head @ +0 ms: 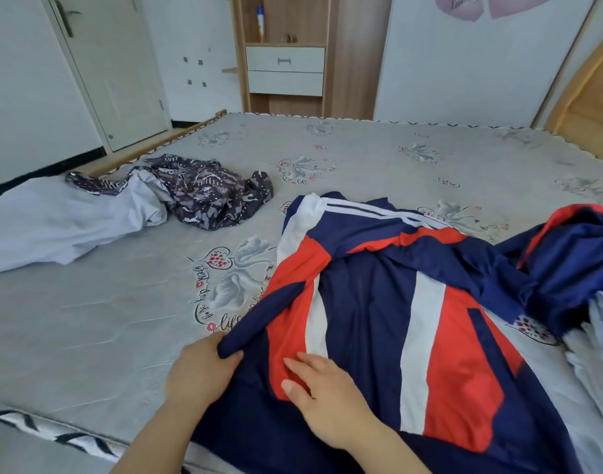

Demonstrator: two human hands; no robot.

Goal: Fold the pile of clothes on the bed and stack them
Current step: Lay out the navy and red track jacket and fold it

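A navy, red and white track jacket [395, 302] lies spread on the bed [105, 330] in front of me, its hood bunched at the right. My left hand [199, 367] grips a navy fold of its sleeve edge at the jacket's left side. Flat on the red panel lies my right hand [324, 395], fingers straight. Farther left lie a crumpled dark patterned garment [211, 196] and a pale lavender garment [64, 227], touching each other.
Pale folded cloth [601, 336] shows at the right edge beside the jacket's hood. A wooden cabinet with white drawers [284, 68] and a door [111, 70] stand beyond the bed. The mattress's near edge [53, 432] runs by my left forearm.
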